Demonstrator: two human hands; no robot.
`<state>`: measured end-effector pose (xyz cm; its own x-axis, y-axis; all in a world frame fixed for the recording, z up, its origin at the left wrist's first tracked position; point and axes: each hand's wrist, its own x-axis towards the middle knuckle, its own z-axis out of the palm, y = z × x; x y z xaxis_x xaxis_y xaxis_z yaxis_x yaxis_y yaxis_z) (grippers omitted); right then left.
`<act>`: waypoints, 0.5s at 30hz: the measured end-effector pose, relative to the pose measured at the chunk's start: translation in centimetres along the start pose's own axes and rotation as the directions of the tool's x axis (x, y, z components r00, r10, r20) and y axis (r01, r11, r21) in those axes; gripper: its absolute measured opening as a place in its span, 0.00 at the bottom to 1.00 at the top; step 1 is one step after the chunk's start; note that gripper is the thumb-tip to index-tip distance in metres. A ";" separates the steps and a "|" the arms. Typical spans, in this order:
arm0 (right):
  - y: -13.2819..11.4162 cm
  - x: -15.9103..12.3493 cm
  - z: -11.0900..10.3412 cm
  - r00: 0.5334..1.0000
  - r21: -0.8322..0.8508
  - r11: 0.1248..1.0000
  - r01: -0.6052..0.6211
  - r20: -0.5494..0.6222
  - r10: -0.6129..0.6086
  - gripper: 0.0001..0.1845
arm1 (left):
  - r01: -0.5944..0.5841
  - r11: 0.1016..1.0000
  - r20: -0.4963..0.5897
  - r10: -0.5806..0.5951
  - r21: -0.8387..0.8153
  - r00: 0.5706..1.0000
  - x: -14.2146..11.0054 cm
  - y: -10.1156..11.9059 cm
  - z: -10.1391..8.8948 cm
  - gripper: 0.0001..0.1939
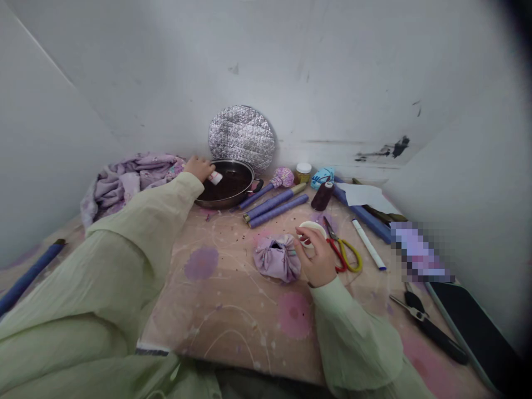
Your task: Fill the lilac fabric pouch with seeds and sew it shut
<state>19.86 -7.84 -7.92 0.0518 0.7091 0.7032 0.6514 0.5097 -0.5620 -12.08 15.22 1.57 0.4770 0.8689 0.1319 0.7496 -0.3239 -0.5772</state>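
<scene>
Left hand (200, 169): grasping small white item (215, 177) at round, dark pan (238, 183), upper centre. Right hand (319, 259): curled beside gathered, purple fabric (276, 265); grip cannot be determined

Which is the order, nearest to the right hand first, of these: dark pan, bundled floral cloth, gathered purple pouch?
1. Gathered purple pouch, just left of the right hand.
2. Dark pan, farther left and back.
3. Bundled floral cloth, far left.

- Open tablecloth (233, 299) between left sleeve (137, 244) and pouch (276, 259), down to front edge.
- Pan (224, 203), foil disc (241, 134) block the back.
- Rods (277, 209) bar the way behind pouch.
- Scissors (351, 257), marker (369, 245) crowd right side.
</scene>
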 end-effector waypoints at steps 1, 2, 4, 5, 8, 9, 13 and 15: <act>0.0 0.0 0.0 1.000 0.002 1.000 -0.004 -0.003 0.004 0.11 | 0.003 1.000 0.007 -0.003 0.004 1.000 -0.1 -0.1 0.1 0.13; 0.0 0.0 0.0 1.000 0.004 1.000 -0.010 -0.003 0.010 0.11 | 0.002 1.000 0.020 -0.002 0.004 1.000 -0.1 -0.1 0.1 0.13; 0.1 0.0 0.0 1.000 0.010 1.000 -0.021 0.003 0.021 0.11 | -0.002 1.000 0.069 0.003 -0.014 0.998 -0.2 -0.2 0.3 0.12; 0.1 0.0 0.0 1.000 0.012 1.000 -0.024 0.008 0.024 0.11 | 0.006 1.000 0.090 -0.003 -0.024 0.996 -0.2 -0.2 0.4 0.12; 0.2 0.0 0.1 1.000 0.013 1.000 -0.019 0.018 0.019 0.12 | 0.009 0.999 0.099 -0.005 -0.036 0.995 0.0 -0.3 0.6 0.12; 0.3 0.0 0.1 1.000 0.014 1.000 -0.017 0.017 0.016 0.12 | 0.007 1.000 0.087 -0.004 -0.029 0.996 0.1 -0.4 0.6 0.12; 0.4 0.0 0.1 1.000 0.014 1.000 -0.026 0.009 0.026 0.11 | 0.002 1.000 0.086 -0.002 -0.005 0.996 0.1 -0.8 0.5 0.14; 0.5 0.0 0.0 0.999 0.011 0.999 -0.034 0.012 0.034 0.11 | 0.035 0.998 0.113 -0.030 -0.043 0.993 -0.1 -1.0 0.6 0.13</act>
<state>20.14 -7.57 -8.21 0.0643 0.7319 0.6784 0.6413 0.4906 -0.5900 -13.14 15.70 1.70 0.3998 0.9148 0.0574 0.7849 -0.3094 -0.5369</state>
